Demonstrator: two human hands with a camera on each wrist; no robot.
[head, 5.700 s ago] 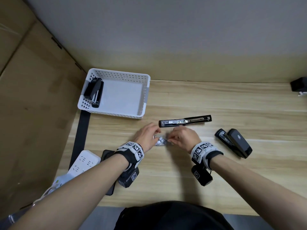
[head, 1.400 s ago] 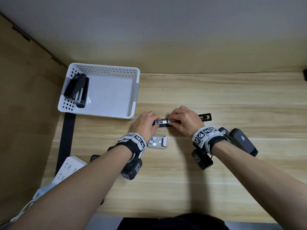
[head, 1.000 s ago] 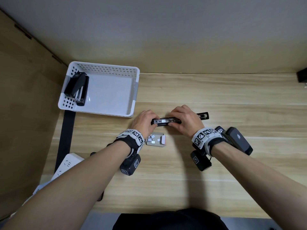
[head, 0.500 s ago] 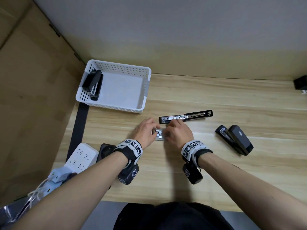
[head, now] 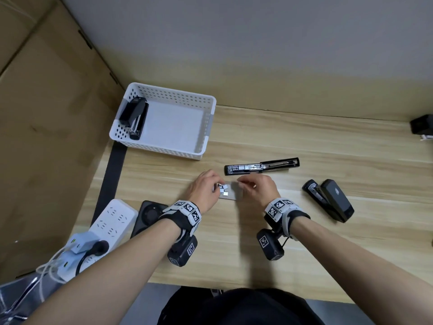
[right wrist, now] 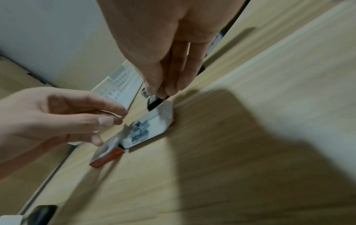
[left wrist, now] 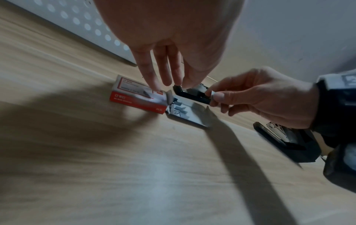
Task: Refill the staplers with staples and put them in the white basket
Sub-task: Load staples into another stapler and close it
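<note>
An opened black stapler (head: 261,165) lies flat on the wooden table, its staple channel facing up. Just in front of it sits the grey staple tray (head: 230,194) with loose staple pieces, its red-and-white sleeve (left wrist: 134,94) beside it. My left hand (head: 218,186) hovers over the tray, thumb and forefinger pinching a thin staple strip. My right hand (head: 243,184) pinches another short staple strip (left wrist: 212,93) above the tray's far end. A second stapler (head: 330,200) lies at the right. The white basket (head: 173,92) holds one stapler (head: 134,116).
A white power strip (head: 110,219) with plugs and a black device (head: 150,212) lie at the near left. A cardboard wall stands on the left. A black box (head: 421,124) sits at the far right edge.
A second ago both hands were on the opened stapler. They have drawn back to the staple tray, and each now pinches staples over it.
</note>
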